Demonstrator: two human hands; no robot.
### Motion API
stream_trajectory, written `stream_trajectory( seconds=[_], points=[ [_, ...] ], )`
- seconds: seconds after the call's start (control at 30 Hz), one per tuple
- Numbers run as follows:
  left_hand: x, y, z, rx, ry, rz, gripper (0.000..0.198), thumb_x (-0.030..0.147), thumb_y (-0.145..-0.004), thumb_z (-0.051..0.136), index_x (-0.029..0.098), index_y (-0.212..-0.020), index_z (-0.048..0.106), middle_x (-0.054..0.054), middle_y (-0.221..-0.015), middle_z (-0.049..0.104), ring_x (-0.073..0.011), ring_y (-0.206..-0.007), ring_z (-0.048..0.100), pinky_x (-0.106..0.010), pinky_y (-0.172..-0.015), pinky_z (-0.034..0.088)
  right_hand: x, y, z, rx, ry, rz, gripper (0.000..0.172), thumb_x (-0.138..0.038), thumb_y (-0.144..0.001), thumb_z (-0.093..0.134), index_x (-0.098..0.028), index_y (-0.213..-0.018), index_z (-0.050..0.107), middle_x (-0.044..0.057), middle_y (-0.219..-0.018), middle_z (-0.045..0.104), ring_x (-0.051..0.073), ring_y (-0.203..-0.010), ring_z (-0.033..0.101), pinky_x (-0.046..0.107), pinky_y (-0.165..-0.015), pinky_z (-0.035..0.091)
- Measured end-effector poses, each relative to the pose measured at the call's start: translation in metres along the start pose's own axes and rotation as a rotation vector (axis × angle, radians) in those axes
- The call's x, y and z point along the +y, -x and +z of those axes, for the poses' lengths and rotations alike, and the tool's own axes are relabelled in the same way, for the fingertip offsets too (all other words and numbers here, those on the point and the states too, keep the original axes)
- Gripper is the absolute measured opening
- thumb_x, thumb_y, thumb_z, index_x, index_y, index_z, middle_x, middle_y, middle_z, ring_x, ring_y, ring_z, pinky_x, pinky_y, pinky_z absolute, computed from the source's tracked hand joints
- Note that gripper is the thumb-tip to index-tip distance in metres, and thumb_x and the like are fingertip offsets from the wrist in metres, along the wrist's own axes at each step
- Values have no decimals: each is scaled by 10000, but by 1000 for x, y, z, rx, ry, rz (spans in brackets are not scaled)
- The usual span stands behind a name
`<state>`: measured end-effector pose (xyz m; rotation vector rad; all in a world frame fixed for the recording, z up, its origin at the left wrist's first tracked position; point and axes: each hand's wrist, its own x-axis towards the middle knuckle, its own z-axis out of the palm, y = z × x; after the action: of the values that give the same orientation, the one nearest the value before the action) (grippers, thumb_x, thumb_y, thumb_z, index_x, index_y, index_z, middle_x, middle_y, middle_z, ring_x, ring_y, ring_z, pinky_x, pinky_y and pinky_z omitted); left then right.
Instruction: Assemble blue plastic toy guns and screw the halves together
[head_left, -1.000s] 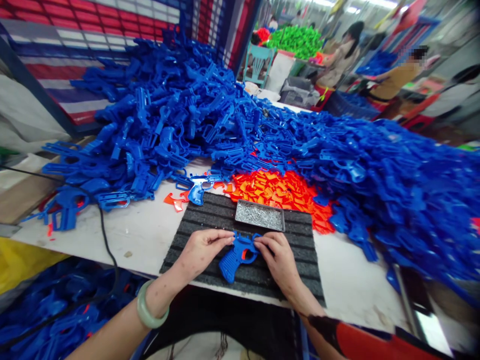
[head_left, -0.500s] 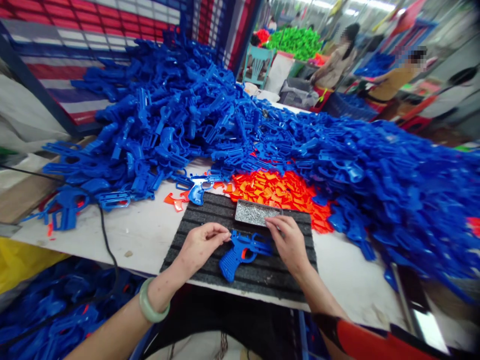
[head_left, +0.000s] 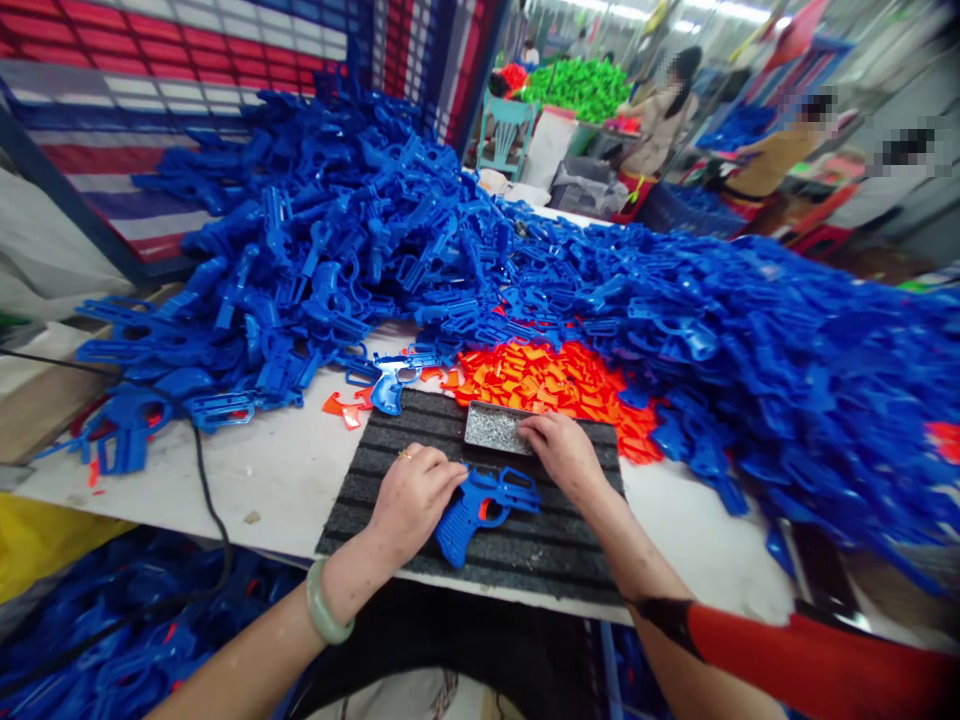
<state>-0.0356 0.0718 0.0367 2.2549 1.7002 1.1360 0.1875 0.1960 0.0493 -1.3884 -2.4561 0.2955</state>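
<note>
A blue toy pistol [head_left: 480, 508] lies on a dark ribbed mat [head_left: 525, 545] at the table's near edge. My left hand [head_left: 415, 497] rests on the pistol's rear, fingers curled and pressing it down. My right hand [head_left: 561, 452] reaches into a small metal tray [head_left: 489, 428] of tiny silvery screws just behind the pistol, fingertips bunched in the tray. What those fingertips hold is too small to see. A pale green bangle [head_left: 324, 608] sits on my left wrist.
A huge heap of blue pistol halves [head_left: 420, 240] covers the table behind and to the right. Orange trigger pieces [head_left: 547, 380] are piled behind the tray. A black cable [head_left: 206, 480] crosses the white table at left. People work at far tables.
My right hand has left the pistol and moved back into the screw tray. My left hand has shifted from the pistol's top edge onto its rear.
</note>
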Motion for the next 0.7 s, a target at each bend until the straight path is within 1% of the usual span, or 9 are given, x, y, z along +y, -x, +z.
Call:
stream_trajectory(
  seconds=[0.17,0.27,0.37,0.43,0.5,0.57,0.6,0.63,0.7],
  points=[
    [3,-1,0,-1,-55,48,174,204,-950,538,195,-916,709,-43,-827,624,-176,-798,507,-314,-732,450,-1,4,-2,78,-145,20,205,-250,-886,536,-196,-956,722,88,-948,732,231,-908,661,366,-839,506],
    [0,2,-3,-16,-79,103,181,172,-949,526,184,-1003,698,-51,-865,643,-184,-814,509,-323,-744,457,-3,7,-5,139,-272,76,220,-254,-861,536,-203,-953,729,72,-920,745,217,-867,677,356,-820,523],
    [-3,-6,-8,-5,-92,117,267,155,-966,479,157,-1180,639,-60,-909,657,-182,-825,513,-330,-770,464,-8,13,-11,180,-542,216,237,-319,-839,562,-210,-953,739,58,-919,762,209,-845,695,340,-790,542],
    [-2,-22,-11,-13,-127,78,285,173,-976,459,146,-1201,632,-69,-942,663,-186,-847,521,-336,-798,465,-13,18,-16,181,-749,315,260,-372,-814,608,-210,-970,739,55,-929,770,215,-880,706,342,-815,549],
    [1,-45,-10,-131,-210,34,259,205,-976,463,163,-1097,688,-70,-941,668,-199,-880,533,-342,-820,461,-18,24,-21,177,-897,388,297,-410,-783,658,-213,-992,734,53,-941,773,220,-913,711,353,-855,551],
    [7,-70,-4,-328,-311,16,244,226,-957,494,180,-930,732,-67,-879,671,-222,-905,551,-355,-821,457,-23,33,-23,181,-967,444,323,-437,-758,692,-219,-993,733,53,-949,773,220,-898,716,364,-867,555],
    [10,-82,1,-386,-339,12,233,233,-935,528,174,-852,738,-75,-844,669,-237,-909,562,-365,-815,455,-25,38,-24,182,-977,466,330,-448,-751,701,-220,-987,734,54,-947,773,220,-878,718,370,-860,558],
    [12,-92,6,-424,-357,4,216,243,-906,570,161,-796,737,-87,-818,668,-254,-910,572,-376,-805,456,-25,44,-23,181,-968,485,332,-460,-749,704,-220,-977,735,57,-941,772,221,-860,717,375,-854,559],
    [15,-105,16,-450,-369,-21,187,263,-838,652,133,-731,733,-111,-774,667,-282,-892,593,-388,-772,460,-24,59,-20,177,-897,508,323,-477,-750,705,-220,-942,738,60,-922,767,226,-848,708,383,-841,555]
  ],
)
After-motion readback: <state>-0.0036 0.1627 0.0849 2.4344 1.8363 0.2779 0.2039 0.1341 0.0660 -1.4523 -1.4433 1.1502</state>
